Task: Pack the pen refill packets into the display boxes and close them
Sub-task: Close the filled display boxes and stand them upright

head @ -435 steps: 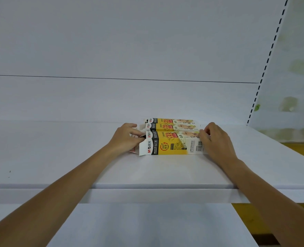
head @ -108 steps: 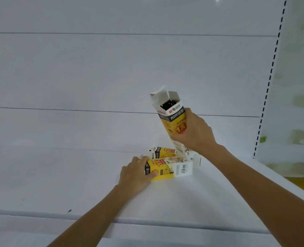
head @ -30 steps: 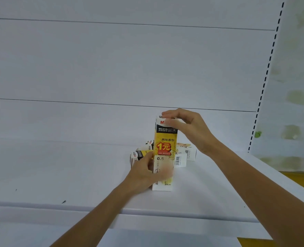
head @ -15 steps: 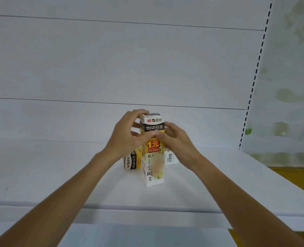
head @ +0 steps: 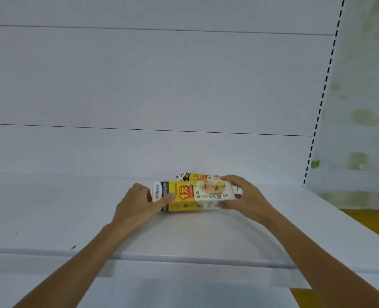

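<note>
The person reaches both bare arms over the front edge of a white shelf (head: 50, 218) and has a yellow-and-white display box (head: 193, 193) lying on its long side between the two hands. It sits about midway along the shelf, closer to the back edge than the front. The left hand (head: 137, 205) covers the box's dark-banded left end, with the thumb laid across the printed face and the fingers curled behind it. The right hand (head: 246, 196) grasps the white right end, fingers wrapped over the top and thumb underneath. The picture is a bit smeared, so I can't tell whether the box touches the shelf or whether its end flaps are tucked in.

Just behind it, near the back edge, lies a second box (head: 197, 176) of the same print, partly hidden. A plain white back panel (head: 161, 85) rises behind, with a slotted upright (head: 324, 96) at its right side.
</note>
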`<state>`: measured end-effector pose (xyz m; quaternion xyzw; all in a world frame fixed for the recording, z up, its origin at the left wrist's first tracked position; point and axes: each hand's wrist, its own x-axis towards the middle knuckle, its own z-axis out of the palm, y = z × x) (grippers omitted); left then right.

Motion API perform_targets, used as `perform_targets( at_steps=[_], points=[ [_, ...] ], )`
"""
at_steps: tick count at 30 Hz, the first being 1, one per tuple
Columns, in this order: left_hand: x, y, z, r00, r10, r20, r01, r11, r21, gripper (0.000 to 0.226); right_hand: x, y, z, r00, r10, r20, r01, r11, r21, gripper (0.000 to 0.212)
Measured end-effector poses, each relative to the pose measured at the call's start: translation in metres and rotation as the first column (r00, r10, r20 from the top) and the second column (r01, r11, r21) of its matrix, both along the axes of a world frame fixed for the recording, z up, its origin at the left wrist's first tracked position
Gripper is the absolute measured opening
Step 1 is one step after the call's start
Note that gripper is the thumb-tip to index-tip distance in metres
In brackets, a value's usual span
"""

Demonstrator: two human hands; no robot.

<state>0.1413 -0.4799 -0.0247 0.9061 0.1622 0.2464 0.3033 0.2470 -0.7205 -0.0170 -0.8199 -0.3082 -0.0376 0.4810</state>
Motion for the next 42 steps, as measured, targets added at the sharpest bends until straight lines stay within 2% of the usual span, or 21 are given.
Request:
perform_targets(
  at_steps=[2,3,6,8,9,11,13,14,16,19,20,22,25,27,29,32,35,37,39,42],
  points=[
    [-0.001,-0.009,0.0,0.996,-0.047,-0.078,0.047,0.999,-0.002,0.051,0.005,-0.007,-0.006,0.999,-0.013,-0.045,0.011,0.999,-0.043,0.064],
    [-0.002,-0.012,-0.001,0.992,-0.051,-0.115,0.053,0.999,0.008,0.051,0.007,-0.011,-0.008,0.996,-0.015,-0.09,0.012,0.999,-0.038,0.065],
    [0.003,-0.006,-0.006,0.983,-0.048,-0.178,0.056,0.998,0.039,0.076,0.011,-0.014,-0.012,0.991,-0.056,-0.122,0.053,0.998,-0.03,0.073],
    [0.008,0.001,-0.01,0.98,-0.091,-0.177,0.079,0.994,-0.076,0.098,0.01,-0.011,-0.013,0.987,-0.091,-0.13,0.087,0.996,-0.034,0.091],
    [0.01,0.002,-0.011,0.979,-0.145,-0.145,0.125,0.982,-0.143,0.091,0.01,-0.008,-0.013,0.985,-0.075,-0.154,0.07,0.997,-0.036,0.094],
    [0.011,0.0,-0.011,0.964,-0.255,-0.08,0.232,0.947,-0.22,0.057,0.009,-0.002,-0.012,0.978,-0.029,-0.206,0.024,0.999,-0.027,0.08],
    [0.013,0.0,-0.01,0.949,-0.305,-0.083,0.276,0.927,-0.253,0.047,0.007,0.0,-0.011,0.979,-0.026,-0.201,0.023,1.0,-0.015,0.049],
    [0.016,0.002,-0.009,0.944,-0.318,-0.089,0.284,0.921,-0.268,0.047,0.006,0.001,-0.011,0.987,-0.041,-0.155,0.037,0.999,-0.027,0.035],
    [0.021,0.005,-0.008,0.935,-0.341,-0.101,0.298,0.906,-0.301,0.048,0.005,0.0,-0.012,0.993,-0.057,-0.1,0.055,0.998,-0.025,0.02],
    [0.029,0.007,-0.008,0.934,-0.347,-0.086,0.283,0.865,-0.414,0.071,0.001,0.001,-0.01,0.996,-0.068,-0.062,0.07,0.997,0.022,0.025],
    [0.032,0.007,-0.009,0.938,-0.339,-0.072,0.272,0.85,-0.451,0.082,0.004,0.001,-0.012,0.995,-0.085,-0.051,0.086,0.996,0.009,0.029],
    [0.037,0.007,-0.009,0.942,-0.331,-0.065,0.268,0.852,-0.45,0.088,0.005,0.003,-0.007,0.994,-0.091,-0.053,0.088,0.994,-0.062,0.026],
    [0.041,0.012,-0.005,0.929,-0.356,-0.1,0.292,0.874,-0.389,0.079,0.018,0.001,0.004,0.99,-0.135,-0.044,0.125,0.976,-0.179,0.027],
    [0.044,0.015,-0.003,0.948,-0.319,-0.013,0.282,0.855,-0.436,0.066,0.032,0.0,0.013,0.976,-0.216,0.027,0.218,0.966,-0.139,0.034],
    [0.045,0.018,-0.003,0.973,-0.192,0.128,0.231,0.835,-0.499,0.047,0.043,0.004,0.022,0.957,-0.264,0.118,0.277,0.954,-0.118,0.035],
    [0.048,0.025,-0.006,0.961,-0.019,0.277,0.155,0.865,-0.477,0.03,0.061,0.027,0.026,0.943,-0.236,0.236,0.296,0.918,-0.264,0.038],
    [0.046,0.024,-0.01,0.947,-0.069,0.313,0.203,0.885,-0.418,0.02,0.074,0.061,0.024,0.944,-0.189,0.271,0.272,0.911,-0.31,0.043],
    [0.047,0.023,-0.013,0.943,-0.159,0.293,0.269,0.882,-0.388,0.018,0.084,0.082,0.021,0.959,-0.154,0.236,0.234,0.902,-0.362,0.046],
    [0.049,0.024,-0.016,0.929,-0.252,0.271,0.337,0.88,-0.334,0.014,0.094,0.095,0.023,0.988,-0.111,0.111,0.148,0.888,-0.435,0.048],
    [0.054,0.029,-0.02,0.934,-0.293,0.205,0.336,0.915,-0.224,0.008,0.11,0.1,0.03,0.996,-0.09,-0.028,0.059,0.824,-0.564,0.046]
  ],
)
